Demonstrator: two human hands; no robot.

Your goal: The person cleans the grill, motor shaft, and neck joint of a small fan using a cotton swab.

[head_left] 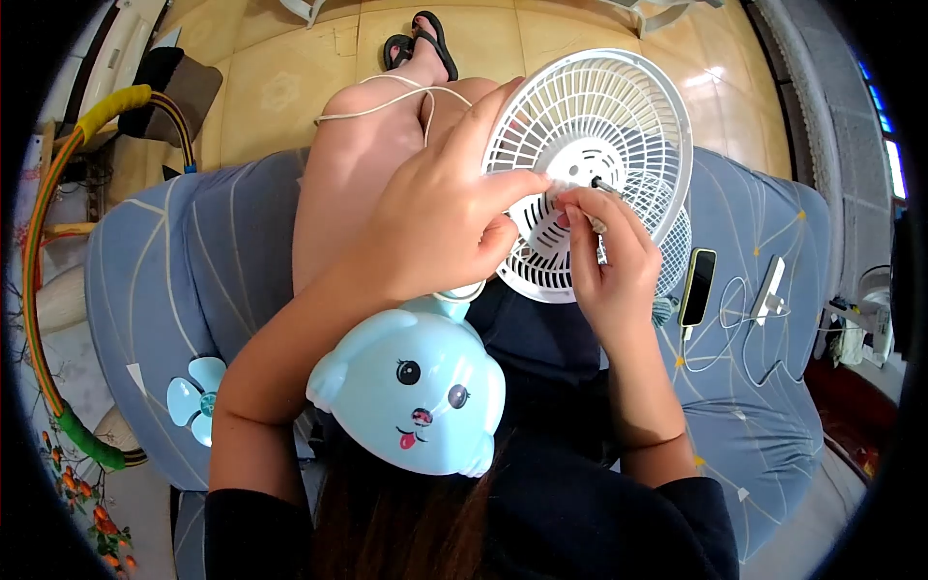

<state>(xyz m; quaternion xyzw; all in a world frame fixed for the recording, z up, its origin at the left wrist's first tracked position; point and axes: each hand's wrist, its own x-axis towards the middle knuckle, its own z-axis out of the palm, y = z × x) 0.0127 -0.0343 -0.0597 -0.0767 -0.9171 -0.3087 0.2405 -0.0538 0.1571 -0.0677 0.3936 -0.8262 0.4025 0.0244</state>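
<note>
My left hand (pixel 440 208) grips the near left side of a white round fan grille (pixel 683 116), one finger reaching to its hub. With fingertips pinched together, my right hand (pixel 619 256) works beside the dark motor shaft (pixel 601 186) at the hub. A small pale piece shows at those fingertips, too hidden to name. Below the grille, in my lap, lies the light-blue fan base (pixel 425 372) with a cartoon animal face. A pale blue mesh grille (pixel 679 237) lies partly hidden behind the white one.
Light-blue fan blades (pixel 196 398) rest on the grey-blue sofa (pixel 754 445) at my left. To my right are a phone (pixel 698 287) on a cable and a white power strip (pixel 769 290). A white cord (pixel 382 104) crosses my knees. A striped hoop (pixel 37 290) stands at far left.
</note>
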